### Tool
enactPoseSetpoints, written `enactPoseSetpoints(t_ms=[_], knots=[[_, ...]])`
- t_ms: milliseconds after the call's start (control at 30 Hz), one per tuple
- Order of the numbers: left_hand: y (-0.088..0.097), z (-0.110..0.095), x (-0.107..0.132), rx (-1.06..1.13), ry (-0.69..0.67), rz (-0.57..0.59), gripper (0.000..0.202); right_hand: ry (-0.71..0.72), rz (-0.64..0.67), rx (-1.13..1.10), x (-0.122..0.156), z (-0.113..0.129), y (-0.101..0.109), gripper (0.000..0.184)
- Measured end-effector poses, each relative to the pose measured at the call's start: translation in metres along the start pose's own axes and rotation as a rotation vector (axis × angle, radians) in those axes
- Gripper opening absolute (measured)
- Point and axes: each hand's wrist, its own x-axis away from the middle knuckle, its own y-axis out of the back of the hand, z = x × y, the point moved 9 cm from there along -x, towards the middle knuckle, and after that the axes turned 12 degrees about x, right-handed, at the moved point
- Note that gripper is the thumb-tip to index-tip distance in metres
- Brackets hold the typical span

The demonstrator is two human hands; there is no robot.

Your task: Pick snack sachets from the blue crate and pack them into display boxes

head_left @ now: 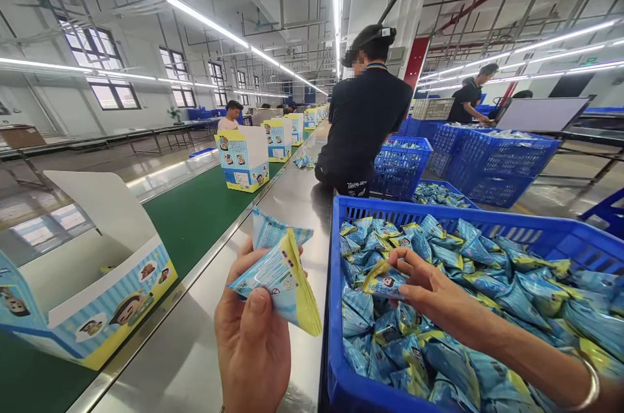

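Note:
My left hand (256, 341) is closed around two small pyramid-shaped blue-and-yellow snack packets above the metal ledge. The front packet (283, 283) lies under my thumb; the other packet (273, 229) shows behind it, partly hidden. Over the blue crate (336, 335), my right hand (433, 293) has its thumb and fingers curled at the edge of another packet (384, 281). Many similar packets (448, 361) fill that crate. An open printed carton (131, 309) with its white flap raised stands to the left of my left hand.
The green conveyor belt (190, 218) runs away on the left, carrying more printed cartons (242, 159). Beside it is the metal ledge (160, 354), with loose packets (305, 161) farther along. A co-worker (368, 114) sits ahead; stacked blue crates (502, 159) stand at right.

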Motion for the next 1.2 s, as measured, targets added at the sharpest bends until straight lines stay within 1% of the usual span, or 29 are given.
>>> enactPoseSetpoints(t_ms=[67,133,167,200,233,333,433,633,800,933,1033,1200], knots=[[0.001,0.001,0.0,-0.007,0.005,-0.013,0.038,-0.008,-0.041,0.081,0.0,-0.004,0.006,0.067],[0.003,0.002,0.0,-0.02,0.016,-0.031,0.04,-0.015,-0.062,0.153,-0.001,-0.007,0.01,0.084],[0.003,0.002,0.001,-0.025,0.019,-0.037,0.04,-0.018,-0.064,0.184,-0.001,-0.008,0.011,0.09],[0.003,0.002,0.001,-0.029,0.022,-0.038,0.041,-0.021,-0.061,0.212,-0.002,-0.009,0.012,0.091],[0.003,0.003,0.001,-0.031,0.024,-0.037,0.041,-0.028,-0.056,0.238,-0.002,-0.009,0.012,0.089],[0.001,0.001,0.001,-0.034,0.012,-0.024,0.039,-0.049,-0.037,0.294,-0.003,-0.01,0.008,0.072],[0.002,-0.001,0.001,-0.036,0.005,-0.011,0.038,-0.061,-0.034,0.28,-0.003,-0.009,0.002,0.066],[0.004,0.001,0.0,-0.032,0.005,-0.009,0.039,-0.066,-0.073,0.203,-0.001,-0.006,0.002,0.067],[0.004,0.002,0.0,-0.027,0.022,-0.018,0.039,-0.051,-0.146,0.175,0.002,0.0,0.009,0.061],[0.004,0.001,0.002,-0.027,0.021,-0.012,0.039,-0.068,-0.187,0.154,0.004,0.002,0.011,0.058],[0.004,0.002,0.002,-0.03,0.029,-0.007,0.037,-0.102,-0.183,0.109,0.005,-0.001,0.008,0.058],[0.004,0.006,0.0,-0.031,0.045,-0.016,0.039,-0.143,-0.145,-0.033,0.004,-0.011,0.001,0.062]])
